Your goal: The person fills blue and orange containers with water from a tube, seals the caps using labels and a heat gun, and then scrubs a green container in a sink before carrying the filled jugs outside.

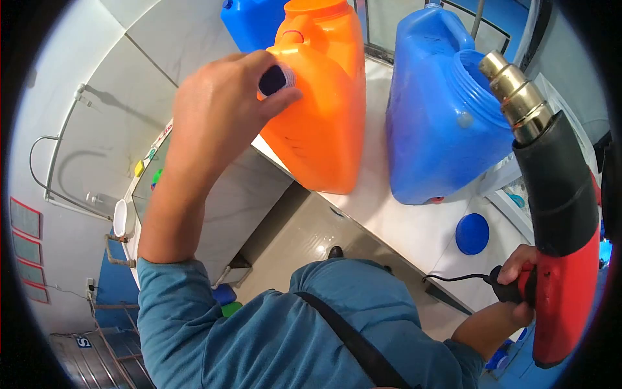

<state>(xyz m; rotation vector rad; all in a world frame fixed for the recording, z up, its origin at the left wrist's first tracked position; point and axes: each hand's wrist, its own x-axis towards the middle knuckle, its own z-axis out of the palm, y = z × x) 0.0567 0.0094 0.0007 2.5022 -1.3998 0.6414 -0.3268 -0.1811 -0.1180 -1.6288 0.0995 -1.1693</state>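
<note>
My left hand is raised in front of the orange jerrycan. Its thumb and fingers close around a small dark round piece with a pale ridged rim, which overlaps the can's side; I cannot tell whether it is joined to the can. At the right, my right hand is wrapped around the black rear part of a red and black heat gun. Its metal nozzle points up and left, overlapping the open mouth of a blue jerrycan. A black cord runs left from the grip.
A round blue lid lies on the white counter, in front of the blue can. Another blue can stands behind the orange one. A towel-rail-like metal bar and a white bowl are at the left.
</note>
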